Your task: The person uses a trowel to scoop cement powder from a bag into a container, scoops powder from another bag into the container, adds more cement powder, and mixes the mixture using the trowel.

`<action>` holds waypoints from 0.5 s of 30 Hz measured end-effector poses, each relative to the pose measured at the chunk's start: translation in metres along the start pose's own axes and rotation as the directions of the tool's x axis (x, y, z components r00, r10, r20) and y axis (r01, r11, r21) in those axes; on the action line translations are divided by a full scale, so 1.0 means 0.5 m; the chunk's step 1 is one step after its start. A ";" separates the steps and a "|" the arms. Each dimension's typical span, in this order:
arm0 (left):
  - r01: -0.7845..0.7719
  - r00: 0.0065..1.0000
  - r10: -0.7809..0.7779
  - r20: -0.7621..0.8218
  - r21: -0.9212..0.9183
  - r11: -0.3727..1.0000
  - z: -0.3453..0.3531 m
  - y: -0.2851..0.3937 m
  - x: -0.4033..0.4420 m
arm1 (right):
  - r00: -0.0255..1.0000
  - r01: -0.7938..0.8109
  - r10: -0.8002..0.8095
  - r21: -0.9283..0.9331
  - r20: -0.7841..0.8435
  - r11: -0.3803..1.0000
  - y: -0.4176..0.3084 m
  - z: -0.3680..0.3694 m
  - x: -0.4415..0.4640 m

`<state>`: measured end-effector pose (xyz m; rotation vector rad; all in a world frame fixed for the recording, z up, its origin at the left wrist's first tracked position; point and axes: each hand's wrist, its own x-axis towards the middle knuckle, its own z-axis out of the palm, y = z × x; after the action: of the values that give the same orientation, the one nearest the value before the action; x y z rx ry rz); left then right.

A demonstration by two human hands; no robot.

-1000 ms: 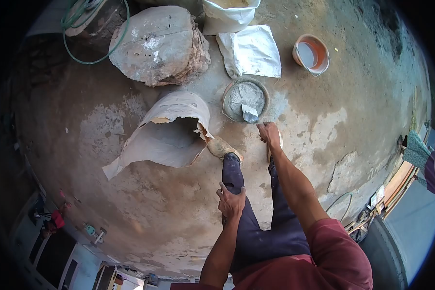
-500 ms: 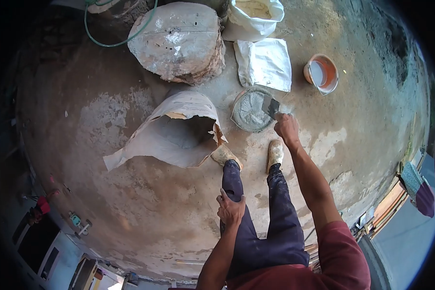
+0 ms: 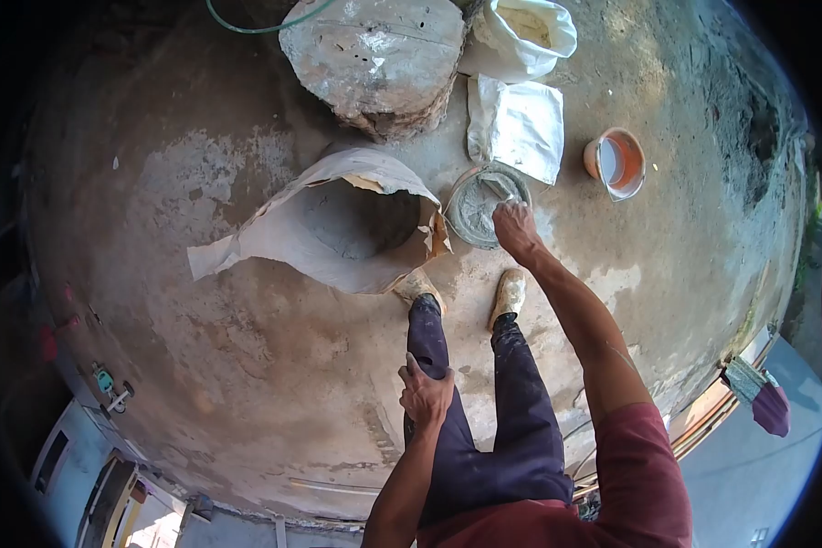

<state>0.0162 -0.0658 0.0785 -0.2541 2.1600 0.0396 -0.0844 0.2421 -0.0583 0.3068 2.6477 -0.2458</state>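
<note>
My right hand (image 3: 515,225) is closed around the handle of a trowel (image 3: 497,187), whose flat blade dips into wet grey mortar (image 3: 473,212). The mortar sits in a round bucket (image 3: 454,222) in front of my feet. My left hand (image 3: 426,395) rests on my left knee, thumb and fingers apart, holding nothing. Left of the bucket, a large torn paper sack (image 3: 288,260) lies with its mouth toward me. Grey powder (image 3: 361,219) shows inside it.
A folded white sack (image 3: 521,128) lies just beyond the bucket. Behind it stands an open white sack (image 3: 511,41) of pale material. An orange bucket (image 3: 632,164) with greyish liquid is at the right. A big tree stump (image 3: 374,55) and green hose (image 3: 265,29) are at the far left.
The trowel has gone from the bucket's right rim down into the mortar, my right hand moving left over the bucket. My left hand stays on the knee. The view has shifted slightly.
</note>
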 end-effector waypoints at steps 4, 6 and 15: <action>0.035 0.999 -0.036 -0.010 -0.068 0.997 0.007 -0.012 -0.010 | 0.996 0.082 -0.081 -0.025 0.048 0.996 -0.033 -0.020 -0.025; 0.057 0.998 -0.058 -0.001 -0.094 0.994 0.019 -0.017 -0.019 | 0.989 0.124 -0.113 -0.118 0.098 0.985 -0.034 -0.009 -0.040; 0.154 0.988 -0.154 0.019 -0.237 0.959 0.118 -0.024 -0.062 | 0.977 0.213 -0.209 -0.132 0.042 0.968 0.012 0.056 -0.108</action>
<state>0.0833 -0.0649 0.0713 -0.5605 2.1277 0.2107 -0.0238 0.2323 -0.0588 -0.0238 2.6534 -0.1351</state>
